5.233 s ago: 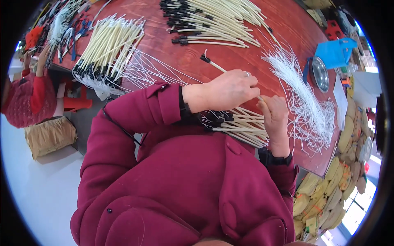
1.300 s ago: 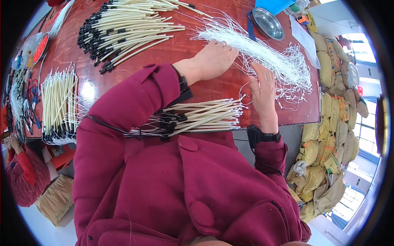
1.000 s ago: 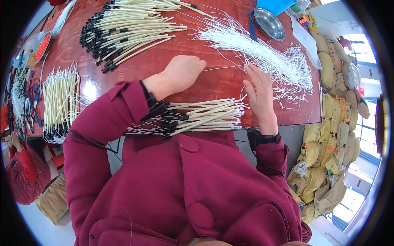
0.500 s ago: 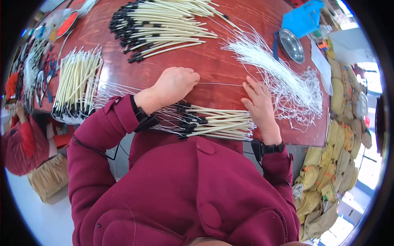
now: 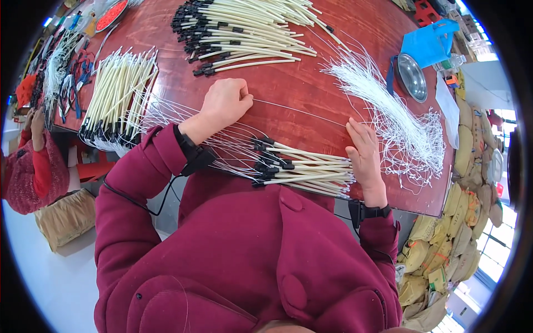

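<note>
A thin white cord (image 5: 300,110) runs straight across the red-brown table between my hands. My left hand (image 5: 223,102) is closed on its left end, thumb and fingers pinched together. At the other end my right hand (image 5: 365,155) has its fingers stretched out and the thumb apart; the cord reaches its fingertips. Between my body and the cord lies a group of cream rods (image 5: 311,173) with black ends, and white strands trail from them to the left under my left wrist. Beside my right hand spreads a loose bundle of white cords (image 5: 388,111).
More black-ended rods lie in a big pile (image 5: 250,36) at the back and a bundle (image 5: 119,94) at the left. A metal dish (image 5: 412,77) and blue container (image 5: 425,44) stand at the back right. Stacked sacks (image 5: 444,238) line the right; another person (image 5: 39,172) sits left.
My hands have moved farther apart, the left one drawing leftward, so a longer stretch of cord shows between them. The whole view has shifted and tilted slightly.
</note>
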{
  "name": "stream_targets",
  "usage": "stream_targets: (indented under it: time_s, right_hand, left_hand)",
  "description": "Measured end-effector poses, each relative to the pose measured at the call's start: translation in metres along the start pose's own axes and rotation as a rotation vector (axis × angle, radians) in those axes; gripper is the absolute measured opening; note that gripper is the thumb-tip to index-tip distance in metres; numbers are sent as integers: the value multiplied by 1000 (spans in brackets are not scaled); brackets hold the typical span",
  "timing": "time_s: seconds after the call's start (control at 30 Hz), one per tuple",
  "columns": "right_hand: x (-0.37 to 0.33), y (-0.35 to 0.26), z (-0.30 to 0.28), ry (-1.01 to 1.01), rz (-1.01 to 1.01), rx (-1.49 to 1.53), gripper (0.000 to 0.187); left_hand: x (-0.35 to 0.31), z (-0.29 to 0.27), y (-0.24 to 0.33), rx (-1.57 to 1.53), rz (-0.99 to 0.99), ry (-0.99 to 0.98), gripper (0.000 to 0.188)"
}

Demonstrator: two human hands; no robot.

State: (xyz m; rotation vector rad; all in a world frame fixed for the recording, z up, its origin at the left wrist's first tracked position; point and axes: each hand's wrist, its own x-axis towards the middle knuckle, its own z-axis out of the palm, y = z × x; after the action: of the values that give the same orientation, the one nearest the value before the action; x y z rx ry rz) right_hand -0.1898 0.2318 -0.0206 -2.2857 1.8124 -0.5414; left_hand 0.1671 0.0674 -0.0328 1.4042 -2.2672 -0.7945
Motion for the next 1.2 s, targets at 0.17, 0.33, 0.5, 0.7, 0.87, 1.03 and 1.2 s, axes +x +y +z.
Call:
stream_targets:
  time_s: [0.17, 0.33, 0.5, 0.7, 0.87, 1.03, 1.2]
  right_hand:
    - [0, 3, -1, 7, -10, 35, 60]
    - [-2, 3, -2, 11, -13, 68, 60]
    - [0, 1, -2, 1, -48, 45, 60]
    - [2, 0, 2, 9, -42, 52, 61]
    - [-4, 0, -1, 43, -29, 80, 50]
    - [-2, 2, 1, 63, -41, 87, 50]
    - [-3, 2, 2, 61, -36, 109, 51]
  left_hand:
    - [13, -19, -5, 119, 69, -86, 26]
    - [45, -21, 19, 253, 230, 41, 27]
    - [79, 20, 14, 484, 362, 99, 13]
    - [73, 18, 11, 551, 529, 164, 13]
    - [41, -20, 14, 263, 527, 119, 12]
    - [-10, -54, -28, 69, 337, 98, 8]
    - [-31, -64, -37, 85, 295, 80, 9]
